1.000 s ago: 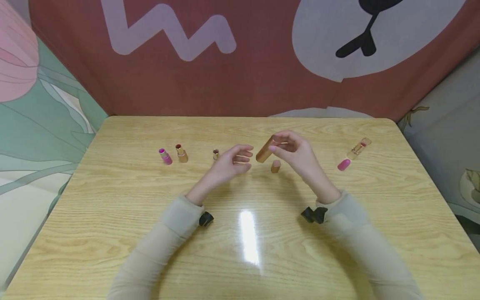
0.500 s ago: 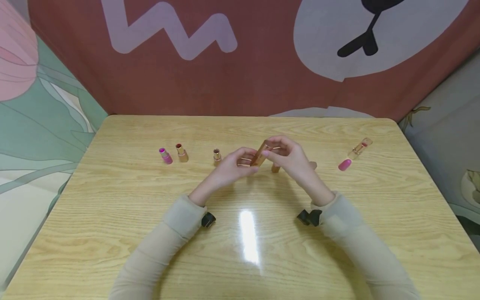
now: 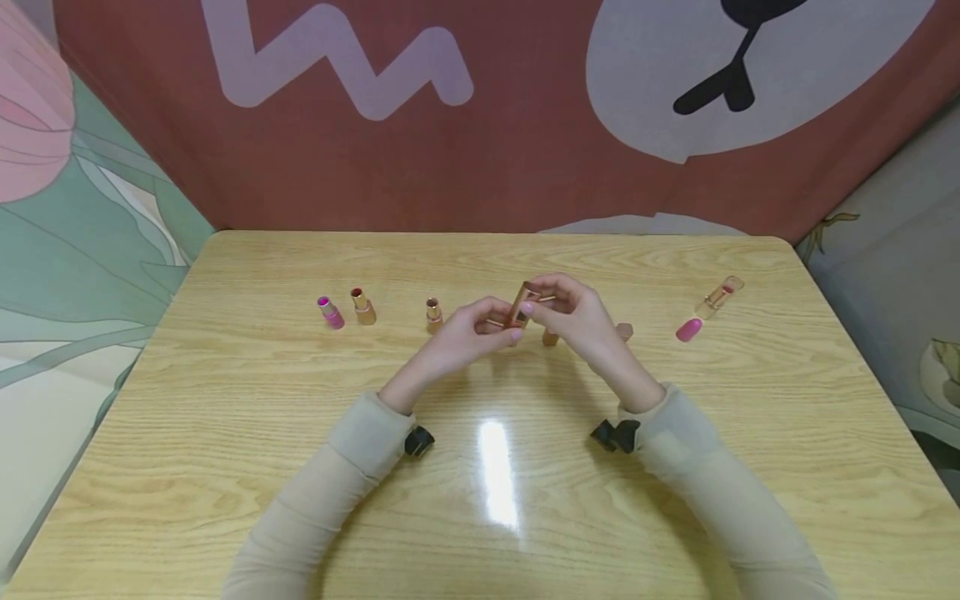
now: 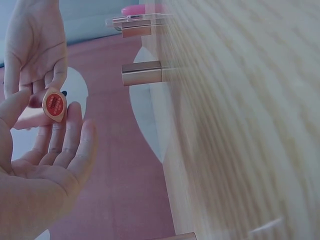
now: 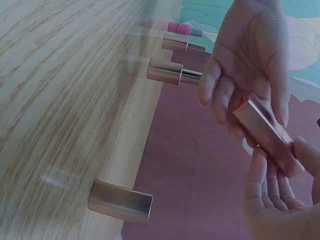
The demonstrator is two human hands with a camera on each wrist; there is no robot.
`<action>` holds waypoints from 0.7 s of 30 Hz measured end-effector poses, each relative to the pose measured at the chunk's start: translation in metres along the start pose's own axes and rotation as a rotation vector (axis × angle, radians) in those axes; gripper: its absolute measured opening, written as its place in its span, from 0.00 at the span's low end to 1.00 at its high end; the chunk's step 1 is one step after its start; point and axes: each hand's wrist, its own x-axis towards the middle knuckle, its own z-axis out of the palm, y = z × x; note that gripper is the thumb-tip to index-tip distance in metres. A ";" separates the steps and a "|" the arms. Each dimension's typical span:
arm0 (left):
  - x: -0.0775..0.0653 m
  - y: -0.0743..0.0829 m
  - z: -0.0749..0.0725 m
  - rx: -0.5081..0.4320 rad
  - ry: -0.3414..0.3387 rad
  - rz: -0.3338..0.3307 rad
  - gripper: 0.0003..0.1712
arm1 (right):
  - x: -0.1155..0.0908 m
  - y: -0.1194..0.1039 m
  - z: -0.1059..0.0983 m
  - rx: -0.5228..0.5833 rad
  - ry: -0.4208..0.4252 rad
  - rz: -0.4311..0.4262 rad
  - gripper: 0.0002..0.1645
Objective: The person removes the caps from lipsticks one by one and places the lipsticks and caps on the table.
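Copper-coloured tube [image 5: 263, 131] slants, pinched by the right hand [image 3: 581, 321], lower end at the left hand [image 3: 465, 335], whose grip is unclear.

we see a left sleeve [image 3: 300, 508] and a right sleeve [image 3: 738, 500] of matching cream-beige cloth, lightly creased, each ending in a wide greyish cuff [image 3: 367, 435]. on the inner side of each wrist we spot a small, blocky black device [image 3: 419, 441]. the left hand [image 3: 463, 337] and right hand [image 3: 581, 323] are bare.
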 end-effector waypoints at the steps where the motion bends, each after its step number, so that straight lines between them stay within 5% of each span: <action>1: 0.000 0.000 0.000 -0.005 0.001 0.000 0.18 | 0.000 0.000 0.000 0.001 -0.003 0.002 0.24; 21: 0.005 -0.003 0.005 -0.014 0.059 0.017 0.17 | 0.003 0.003 -0.001 0.021 -0.032 -0.014 0.26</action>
